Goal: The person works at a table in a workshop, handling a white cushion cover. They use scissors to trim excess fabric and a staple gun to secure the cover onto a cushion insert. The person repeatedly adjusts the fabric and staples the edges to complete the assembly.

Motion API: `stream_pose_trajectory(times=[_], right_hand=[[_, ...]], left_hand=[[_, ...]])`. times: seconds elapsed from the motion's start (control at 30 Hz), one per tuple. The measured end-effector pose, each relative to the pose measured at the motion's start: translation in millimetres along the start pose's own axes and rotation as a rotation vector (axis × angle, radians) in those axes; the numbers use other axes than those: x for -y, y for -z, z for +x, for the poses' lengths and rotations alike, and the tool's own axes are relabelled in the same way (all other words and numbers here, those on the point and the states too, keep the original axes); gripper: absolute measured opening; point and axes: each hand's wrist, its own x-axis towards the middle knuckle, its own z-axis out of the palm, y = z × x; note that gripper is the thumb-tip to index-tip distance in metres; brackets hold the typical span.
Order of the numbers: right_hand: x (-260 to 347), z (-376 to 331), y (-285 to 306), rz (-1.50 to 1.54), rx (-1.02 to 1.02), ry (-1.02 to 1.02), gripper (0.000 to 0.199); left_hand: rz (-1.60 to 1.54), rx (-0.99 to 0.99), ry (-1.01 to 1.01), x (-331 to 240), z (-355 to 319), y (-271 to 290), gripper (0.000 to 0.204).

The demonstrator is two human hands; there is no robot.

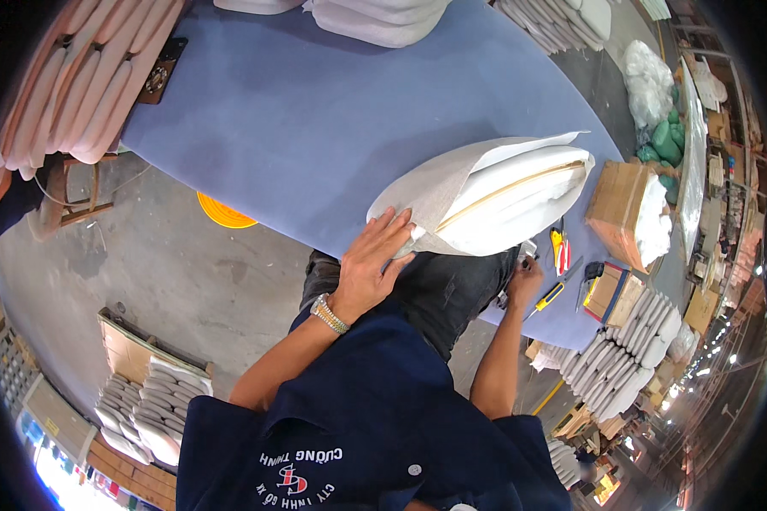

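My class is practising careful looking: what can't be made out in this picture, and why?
All in the head view:
Silver object by the right hand: partly covered; whether it is in the grip is unclear.
Underside of the cushion: hidden by its own bulk.
Round yellow object: partly hidden by the blue tabletop.
Stacked pads: cut off by the upper edge.
Goods along the far right: too small and blurred.

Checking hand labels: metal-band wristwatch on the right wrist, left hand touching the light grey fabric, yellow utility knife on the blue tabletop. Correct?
One slip: the head view shows the metal-band wristwatch on the left wrist, not the right. The left hand touches the light grey fabric, and the yellow utility knife lies on the blue tabletop.
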Motion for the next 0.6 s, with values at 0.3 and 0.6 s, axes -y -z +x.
stream_pose_trajectory(times=[0.3, 0.6], right_hand=[[266, -81, 166, 0.594, 0.234, 0.562, 0.022], [255, -108, 115, 0.501, 0.313, 0.757, 0.020]], left_hand=[[-0.017, -0.028, -0.048, 5, 6, -4, 0.045], [0.008, 0.002, -0.103, 10, -7, -8, 0.058]])
